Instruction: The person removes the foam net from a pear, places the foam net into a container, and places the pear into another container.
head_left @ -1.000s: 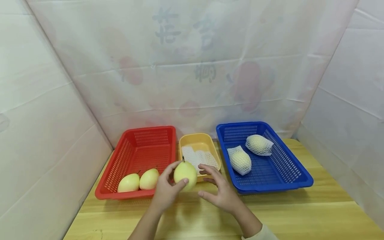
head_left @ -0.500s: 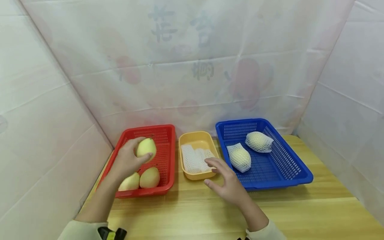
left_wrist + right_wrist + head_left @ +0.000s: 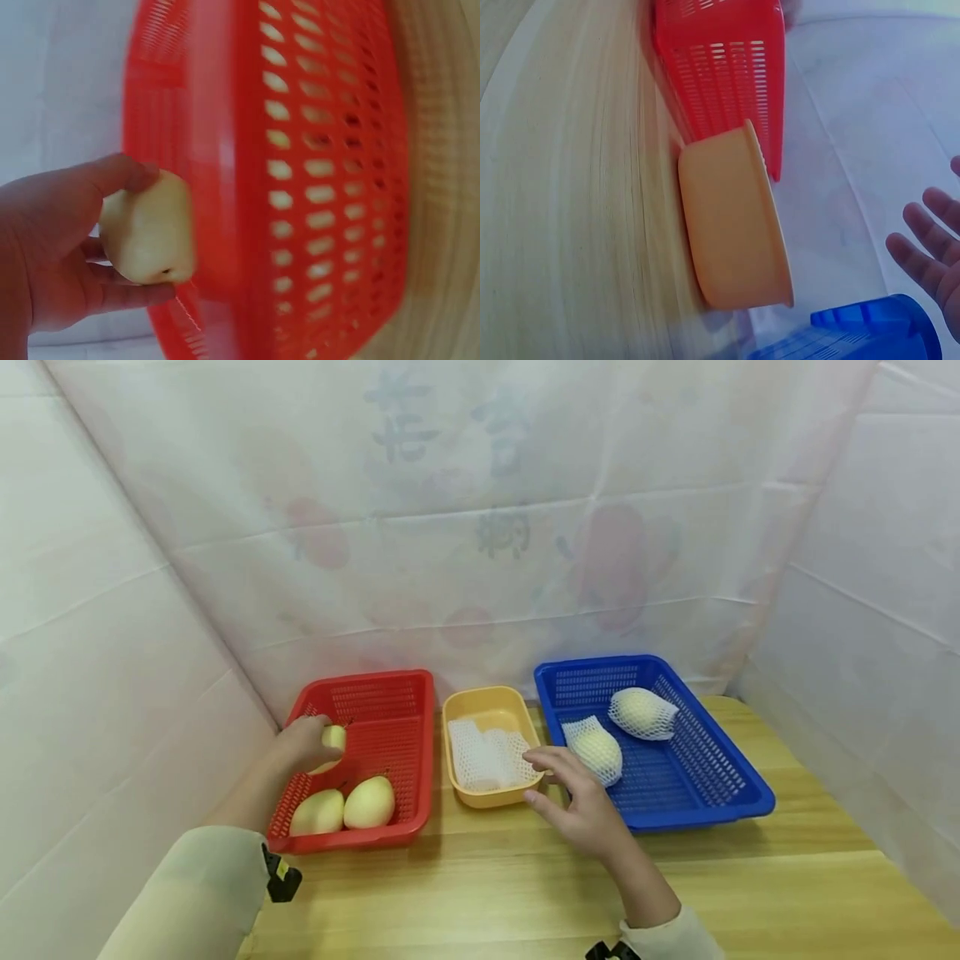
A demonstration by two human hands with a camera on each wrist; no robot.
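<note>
My left hand [image 3: 302, 745] grips a yellow-green pear [image 3: 150, 229] inside the left part of the red basket [image 3: 427, 752]; in the left wrist view the fingers and thumb wrap round the fruit. Two bare pears, one of them [image 3: 370, 802] nearer the middle, lie at the basket's front. My right hand [image 3: 581, 802] hovers with relaxed, spread fingers between the small yellow tray [image 3: 498, 696] and the blue basket [image 3: 720, 814], holding nothing. White foam net sleeves [image 3: 487, 758] lie in the tray. The blue basket contains two pears in foam nets, one [image 3: 642, 713] toward the back.
All three containers stand in a row on a wooden table [image 3: 465, 893]. A white printed cloth [image 3: 450, 568] hangs behind them, with pale walls [image 3: 885, 568] at both sides. The right wrist view shows the outer side of the yellow tray [image 3: 731, 217].
My left hand has carried the pear from in front of the yellow tray leftward into the red basket. My right hand has shifted slightly right, still without anything in it.
</note>
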